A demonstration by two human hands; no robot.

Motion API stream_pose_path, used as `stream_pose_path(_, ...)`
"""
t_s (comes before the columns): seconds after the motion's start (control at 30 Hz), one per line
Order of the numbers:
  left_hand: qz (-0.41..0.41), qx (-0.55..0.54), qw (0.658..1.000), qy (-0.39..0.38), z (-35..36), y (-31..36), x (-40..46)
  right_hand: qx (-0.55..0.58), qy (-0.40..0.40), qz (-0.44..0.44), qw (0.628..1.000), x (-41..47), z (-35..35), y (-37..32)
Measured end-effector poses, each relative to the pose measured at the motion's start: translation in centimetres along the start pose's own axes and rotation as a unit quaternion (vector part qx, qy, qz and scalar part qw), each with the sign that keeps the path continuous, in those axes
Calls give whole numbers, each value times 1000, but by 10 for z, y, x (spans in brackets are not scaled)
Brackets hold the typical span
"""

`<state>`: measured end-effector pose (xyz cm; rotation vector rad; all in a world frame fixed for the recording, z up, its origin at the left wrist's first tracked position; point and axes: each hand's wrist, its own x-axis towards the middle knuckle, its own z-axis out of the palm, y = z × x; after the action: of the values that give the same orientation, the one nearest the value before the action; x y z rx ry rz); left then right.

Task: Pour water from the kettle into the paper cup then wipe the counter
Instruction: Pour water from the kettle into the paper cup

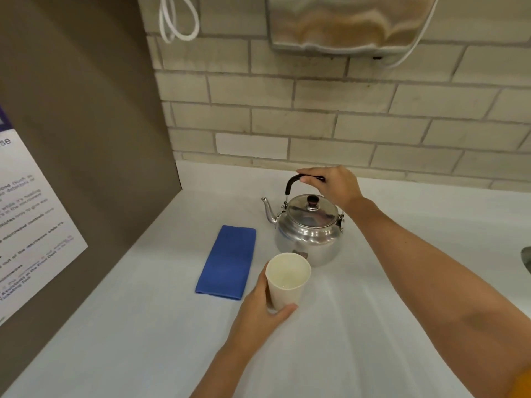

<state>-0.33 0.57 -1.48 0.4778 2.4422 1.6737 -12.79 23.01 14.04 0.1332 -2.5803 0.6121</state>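
Note:
A shiny steel kettle (309,231) stands upright on the white counter (143,326), lid on, spout pointing left. My right hand (333,186) is wrapped over its black top handle. Just in front of the kettle is a white paper cup (287,280), upright, with a little water showing at its bottom. My left hand (260,308) grips the cup's lower side from the left. A folded blue cloth (228,262) lies flat on the counter, left of the cup and kettle, touching neither.
A brown panel (86,139) with a printed notice (26,225) walls off the left side. Beige brick tiles (344,119) form the back wall, with a metal dispenser (344,21) and white cords above. A dark object (527,258) shows at the right edge.

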Motion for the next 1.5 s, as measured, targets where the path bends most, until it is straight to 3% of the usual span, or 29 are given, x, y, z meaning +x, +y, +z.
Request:
stream_pose_path(0.4, 19, -4, 1000, 4, -1, 6, -3, -20, 81, -38, 996, -31, -86, -31)
stream_pose_path(0.57, 33, -7, 999, 4, -1, 5, -3, -48, 2, -25, 999, -48, -127, -52)
stream_pose_path(0.83, 48, 0, 999, 14, -1, 2, -1, -176, -114, -101, 973, -78, -151, -89)
stream_pose_path(1.5, 42, -4, 999, 14, 0, 4, -2, -304, -174, -211, 913, -85, -143, -134)
